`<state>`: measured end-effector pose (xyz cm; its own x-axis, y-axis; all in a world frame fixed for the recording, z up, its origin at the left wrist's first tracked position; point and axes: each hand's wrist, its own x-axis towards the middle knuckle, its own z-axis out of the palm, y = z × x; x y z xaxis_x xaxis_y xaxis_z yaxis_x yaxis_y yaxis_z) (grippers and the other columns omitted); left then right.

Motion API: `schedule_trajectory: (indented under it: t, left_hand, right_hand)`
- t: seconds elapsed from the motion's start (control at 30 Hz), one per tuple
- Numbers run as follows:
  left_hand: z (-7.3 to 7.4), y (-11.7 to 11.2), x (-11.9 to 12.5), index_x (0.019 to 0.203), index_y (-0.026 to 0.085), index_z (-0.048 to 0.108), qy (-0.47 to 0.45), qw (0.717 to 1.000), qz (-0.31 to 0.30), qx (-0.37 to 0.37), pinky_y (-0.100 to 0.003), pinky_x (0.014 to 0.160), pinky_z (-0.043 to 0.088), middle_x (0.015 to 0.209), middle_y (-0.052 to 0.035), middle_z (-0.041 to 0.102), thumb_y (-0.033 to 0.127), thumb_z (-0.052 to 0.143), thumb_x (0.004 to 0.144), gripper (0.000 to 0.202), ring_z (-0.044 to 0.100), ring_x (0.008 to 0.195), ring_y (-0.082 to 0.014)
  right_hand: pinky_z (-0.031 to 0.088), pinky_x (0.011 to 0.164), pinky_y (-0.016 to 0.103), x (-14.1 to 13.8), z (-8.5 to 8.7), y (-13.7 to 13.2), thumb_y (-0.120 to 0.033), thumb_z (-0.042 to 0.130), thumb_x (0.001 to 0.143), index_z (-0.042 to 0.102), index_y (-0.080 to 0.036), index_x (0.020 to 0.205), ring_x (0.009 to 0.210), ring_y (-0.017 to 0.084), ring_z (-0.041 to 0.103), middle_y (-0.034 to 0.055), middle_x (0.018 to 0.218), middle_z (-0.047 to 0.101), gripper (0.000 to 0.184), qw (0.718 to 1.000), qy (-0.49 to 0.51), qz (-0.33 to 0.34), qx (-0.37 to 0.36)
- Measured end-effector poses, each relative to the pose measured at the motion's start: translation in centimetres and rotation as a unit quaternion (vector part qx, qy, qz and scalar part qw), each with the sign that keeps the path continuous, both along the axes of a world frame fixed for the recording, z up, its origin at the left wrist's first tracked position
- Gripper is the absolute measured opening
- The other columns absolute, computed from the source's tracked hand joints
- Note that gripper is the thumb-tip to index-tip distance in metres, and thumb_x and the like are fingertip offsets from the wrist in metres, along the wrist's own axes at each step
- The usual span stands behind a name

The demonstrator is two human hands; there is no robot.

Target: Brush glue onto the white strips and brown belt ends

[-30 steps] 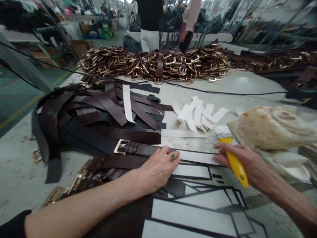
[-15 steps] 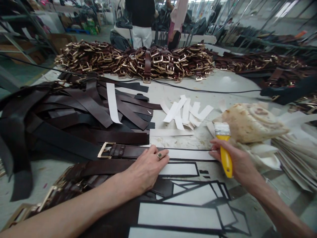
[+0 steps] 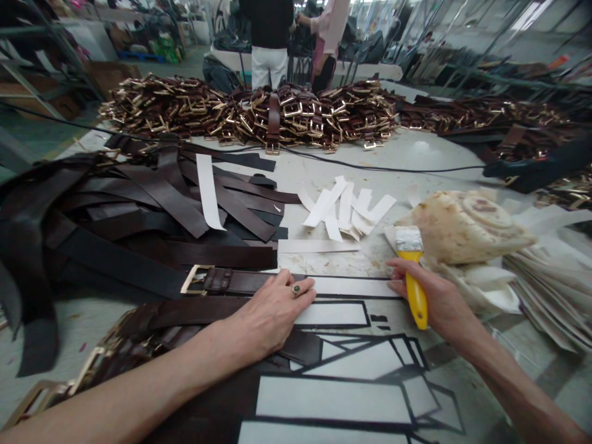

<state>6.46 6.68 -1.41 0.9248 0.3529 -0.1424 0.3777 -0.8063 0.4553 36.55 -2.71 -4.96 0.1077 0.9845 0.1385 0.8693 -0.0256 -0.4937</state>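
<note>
My left hand (image 3: 272, 308), a ring on one finger, lies flat with fingers together on a dark brown belt (image 3: 231, 280) with a gold buckle, where a white strip (image 3: 351, 287) lies along it. My right hand (image 3: 432, 296) grips a yellow-handled brush (image 3: 411, 271), bristles pointing away, its fingertips at the strip's right end. More belts with white strips (image 3: 342, 394) lie fanned out below my hands.
Loose dark leather straps (image 3: 139, 216) cover the table's left. White paper strips (image 3: 346, 209) lie mid-table beside a stained cloth bundle (image 3: 462, 228). A long heap of buckled belts (image 3: 259, 114) and a black cable (image 3: 393, 168) cross the back. Two people stand beyond it.
My view has swung left and up a little. My right hand with the brush has shifted slightly left along the strip; my left hand stays pressed on the belt.
</note>
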Motion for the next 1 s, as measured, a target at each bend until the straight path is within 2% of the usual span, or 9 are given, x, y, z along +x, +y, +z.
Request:
schedule_trajectory:
  t: [0.17, 0.27, 0.33, 0.43, 0.53, 0.63, 0.73, 0.87, 1.0]
  left_hand:
    - [0.1, 0.1, 0.0, 0.108, 0.016, 0.051, 0.005, 1.0, -0.001, -0.004, -0.037, 0.086, 0.037, 0.118, -0.0084, 0.054, 0.011, 0.04, 0.082, 0.029, 0.042, 0.093, -0.0222]
    - [0.0, 0.1, 0.0, 0.106, 0.016, 0.052, -0.001, 1.0, -0.004, 0.005, -0.036, 0.085, 0.037, 0.117, -0.0084, 0.054, 0.01, 0.04, 0.081, 0.029, 0.042, 0.093, -0.0224]
    - [-0.2, 0.2, 0.0, 0.106, 0.016, 0.052, -0.008, 1.0, -0.006, 0.01, -0.037, 0.084, 0.038, 0.119, -0.0091, 0.053, 0.011, 0.041, 0.081, 0.028, 0.042, 0.093, -0.0227]
    - [-0.7, 0.2, -0.1, 0.11, 0.015, 0.052, -0.017, 1.0, -0.007, 0.019, -0.038, 0.085, 0.038, 0.123, -0.0097, 0.052, 0.012, 0.04, 0.082, 0.031, 0.041, 0.094, -0.0229]
    - [-1.2, 0.2, -0.4, 0.117, 0.015, 0.049, -0.035, 0.999, -0.007, 0.026, -0.039, 0.086, 0.038, 0.127, -0.0099, 0.049, 0.011, 0.04, 0.082, 0.036, 0.041, 0.096, -0.0233]
    - [-1.5, 0.3, -0.6, 0.116, 0.017, 0.048, -0.05, 0.998, -0.006, 0.029, -0.04, 0.087, 0.038, 0.128, -0.0097, 0.048, 0.011, 0.039, 0.082, 0.036, 0.041, 0.097, -0.0234]
    - [-0.9, 0.4, -0.2, 0.115, 0.018, 0.047, -0.041, 0.998, -0.001, 0.047, -0.039, 0.087, 0.04, 0.121, -0.01, 0.05, 0.01, 0.04, 0.08, 0.037, 0.042, 0.095, -0.0223]
    - [0.3, -0.2, 1.4, 0.12, 0.018, 0.043, 0.046, 0.992, 0.004, 0.115, -0.037, 0.075, 0.046, 0.112, -0.0121, 0.052, 0.007, 0.041, 0.077, 0.045, 0.047, 0.087, -0.0227]
    - [0.6, -1.2, 2.1, 0.108, 0.01, 0.052, 0.063, 0.984, 0.001, 0.164, -0.037, 0.071, 0.048, 0.11, -0.0172, 0.052, 0.006, 0.04, 0.077, 0.034, 0.051, 0.091, -0.0262]
  right_hand:
    - [0.048, 0.061, 0.03, 0.6, -0.4, -0.1, -0.047, 0.043, 0.089, 0.055, -0.018, 0.109, 0.07, 0.019, 0.061, 0.0064, 0.084, 0.062, 0.037, 0.997, -0.069, 0.017, 0.022]
    - [0.047, 0.071, 0.04, 0.0, -0.1, -0.5, -0.044, 0.046, 0.088, 0.058, -0.017, 0.108, 0.081, 0.026, 0.059, 0.0099, 0.086, 0.062, 0.036, 0.987, -0.154, 0.005, 0.055]
    - [0.045, 0.076, 0.044, -1.5, 0.4, -0.9, -0.036, 0.047, 0.089, 0.06, -0.017, 0.105, 0.087, 0.029, 0.056, 0.0117, 0.089, 0.062, 0.028, 0.976, -0.194, 0.012, 0.095]
    - [0.047, 0.078, 0.036, -4.6, 1.0, -1.3, -0.015, 0.039, 0.09, 0.057, -0.017, 0.108, 0.092, 0.024, 0.056, 0.0116, 0.098, 0.062, 0.026, 0.976, -0.158, 0.098, 0.117]
    - [0.049, 0.075, 0.03, -6.2, 1.2, -1.4, -0.005, 0.034, 0.086, 0.057, -0.017, 0.106, 0.085, 0.021, 0.057, 0.0088, 0.088, 0.063, 0.033, 0.975, -0.141, 0.144, 0.09]
    - [0.05, 0.068, 0.029, -5.2, 0.9, -1.9, -0.003, 0.034, 0.082, 0.058, -0.017, 0.101, 0.078, 0.02, 0.058, 0.0084, 0.081, 0.061, 0.033, 0.979, -0.156, 0.096, 0.085]
    - [0.05, 0.064, 0.027, -3.3, 0.5, -2.5, -0.003, 0.036, 0.079, 0.058, -0.017, 0.096, 0.074, 0.019, 0.059, 0.0088, 0.081, 0.061, 0.031, 0.982, -0.159, 0.06, 0.083]
    - [0.05, 0.058, 0.028, -2.5, -0.1, -2.2, -0.007, 0.037, 0.077, 0.059, -0.018, 0.093, 0.067, 0.019, 0.059, 0.0074, 0.075, 0.061, 0.029, 0.981, -0.157, 0.056, 0.097]
    - [0.052, 0.057, 0.03, -2.0, -1.4, -2.5, -0.012, 0.037, 0.075, 0.06, -0.017, 0.094, 0.067, 0.022, 0.064, 0.0101, 0.077, 0.065, 0.03, 0.975, -0.142, 0.076, 0.155]
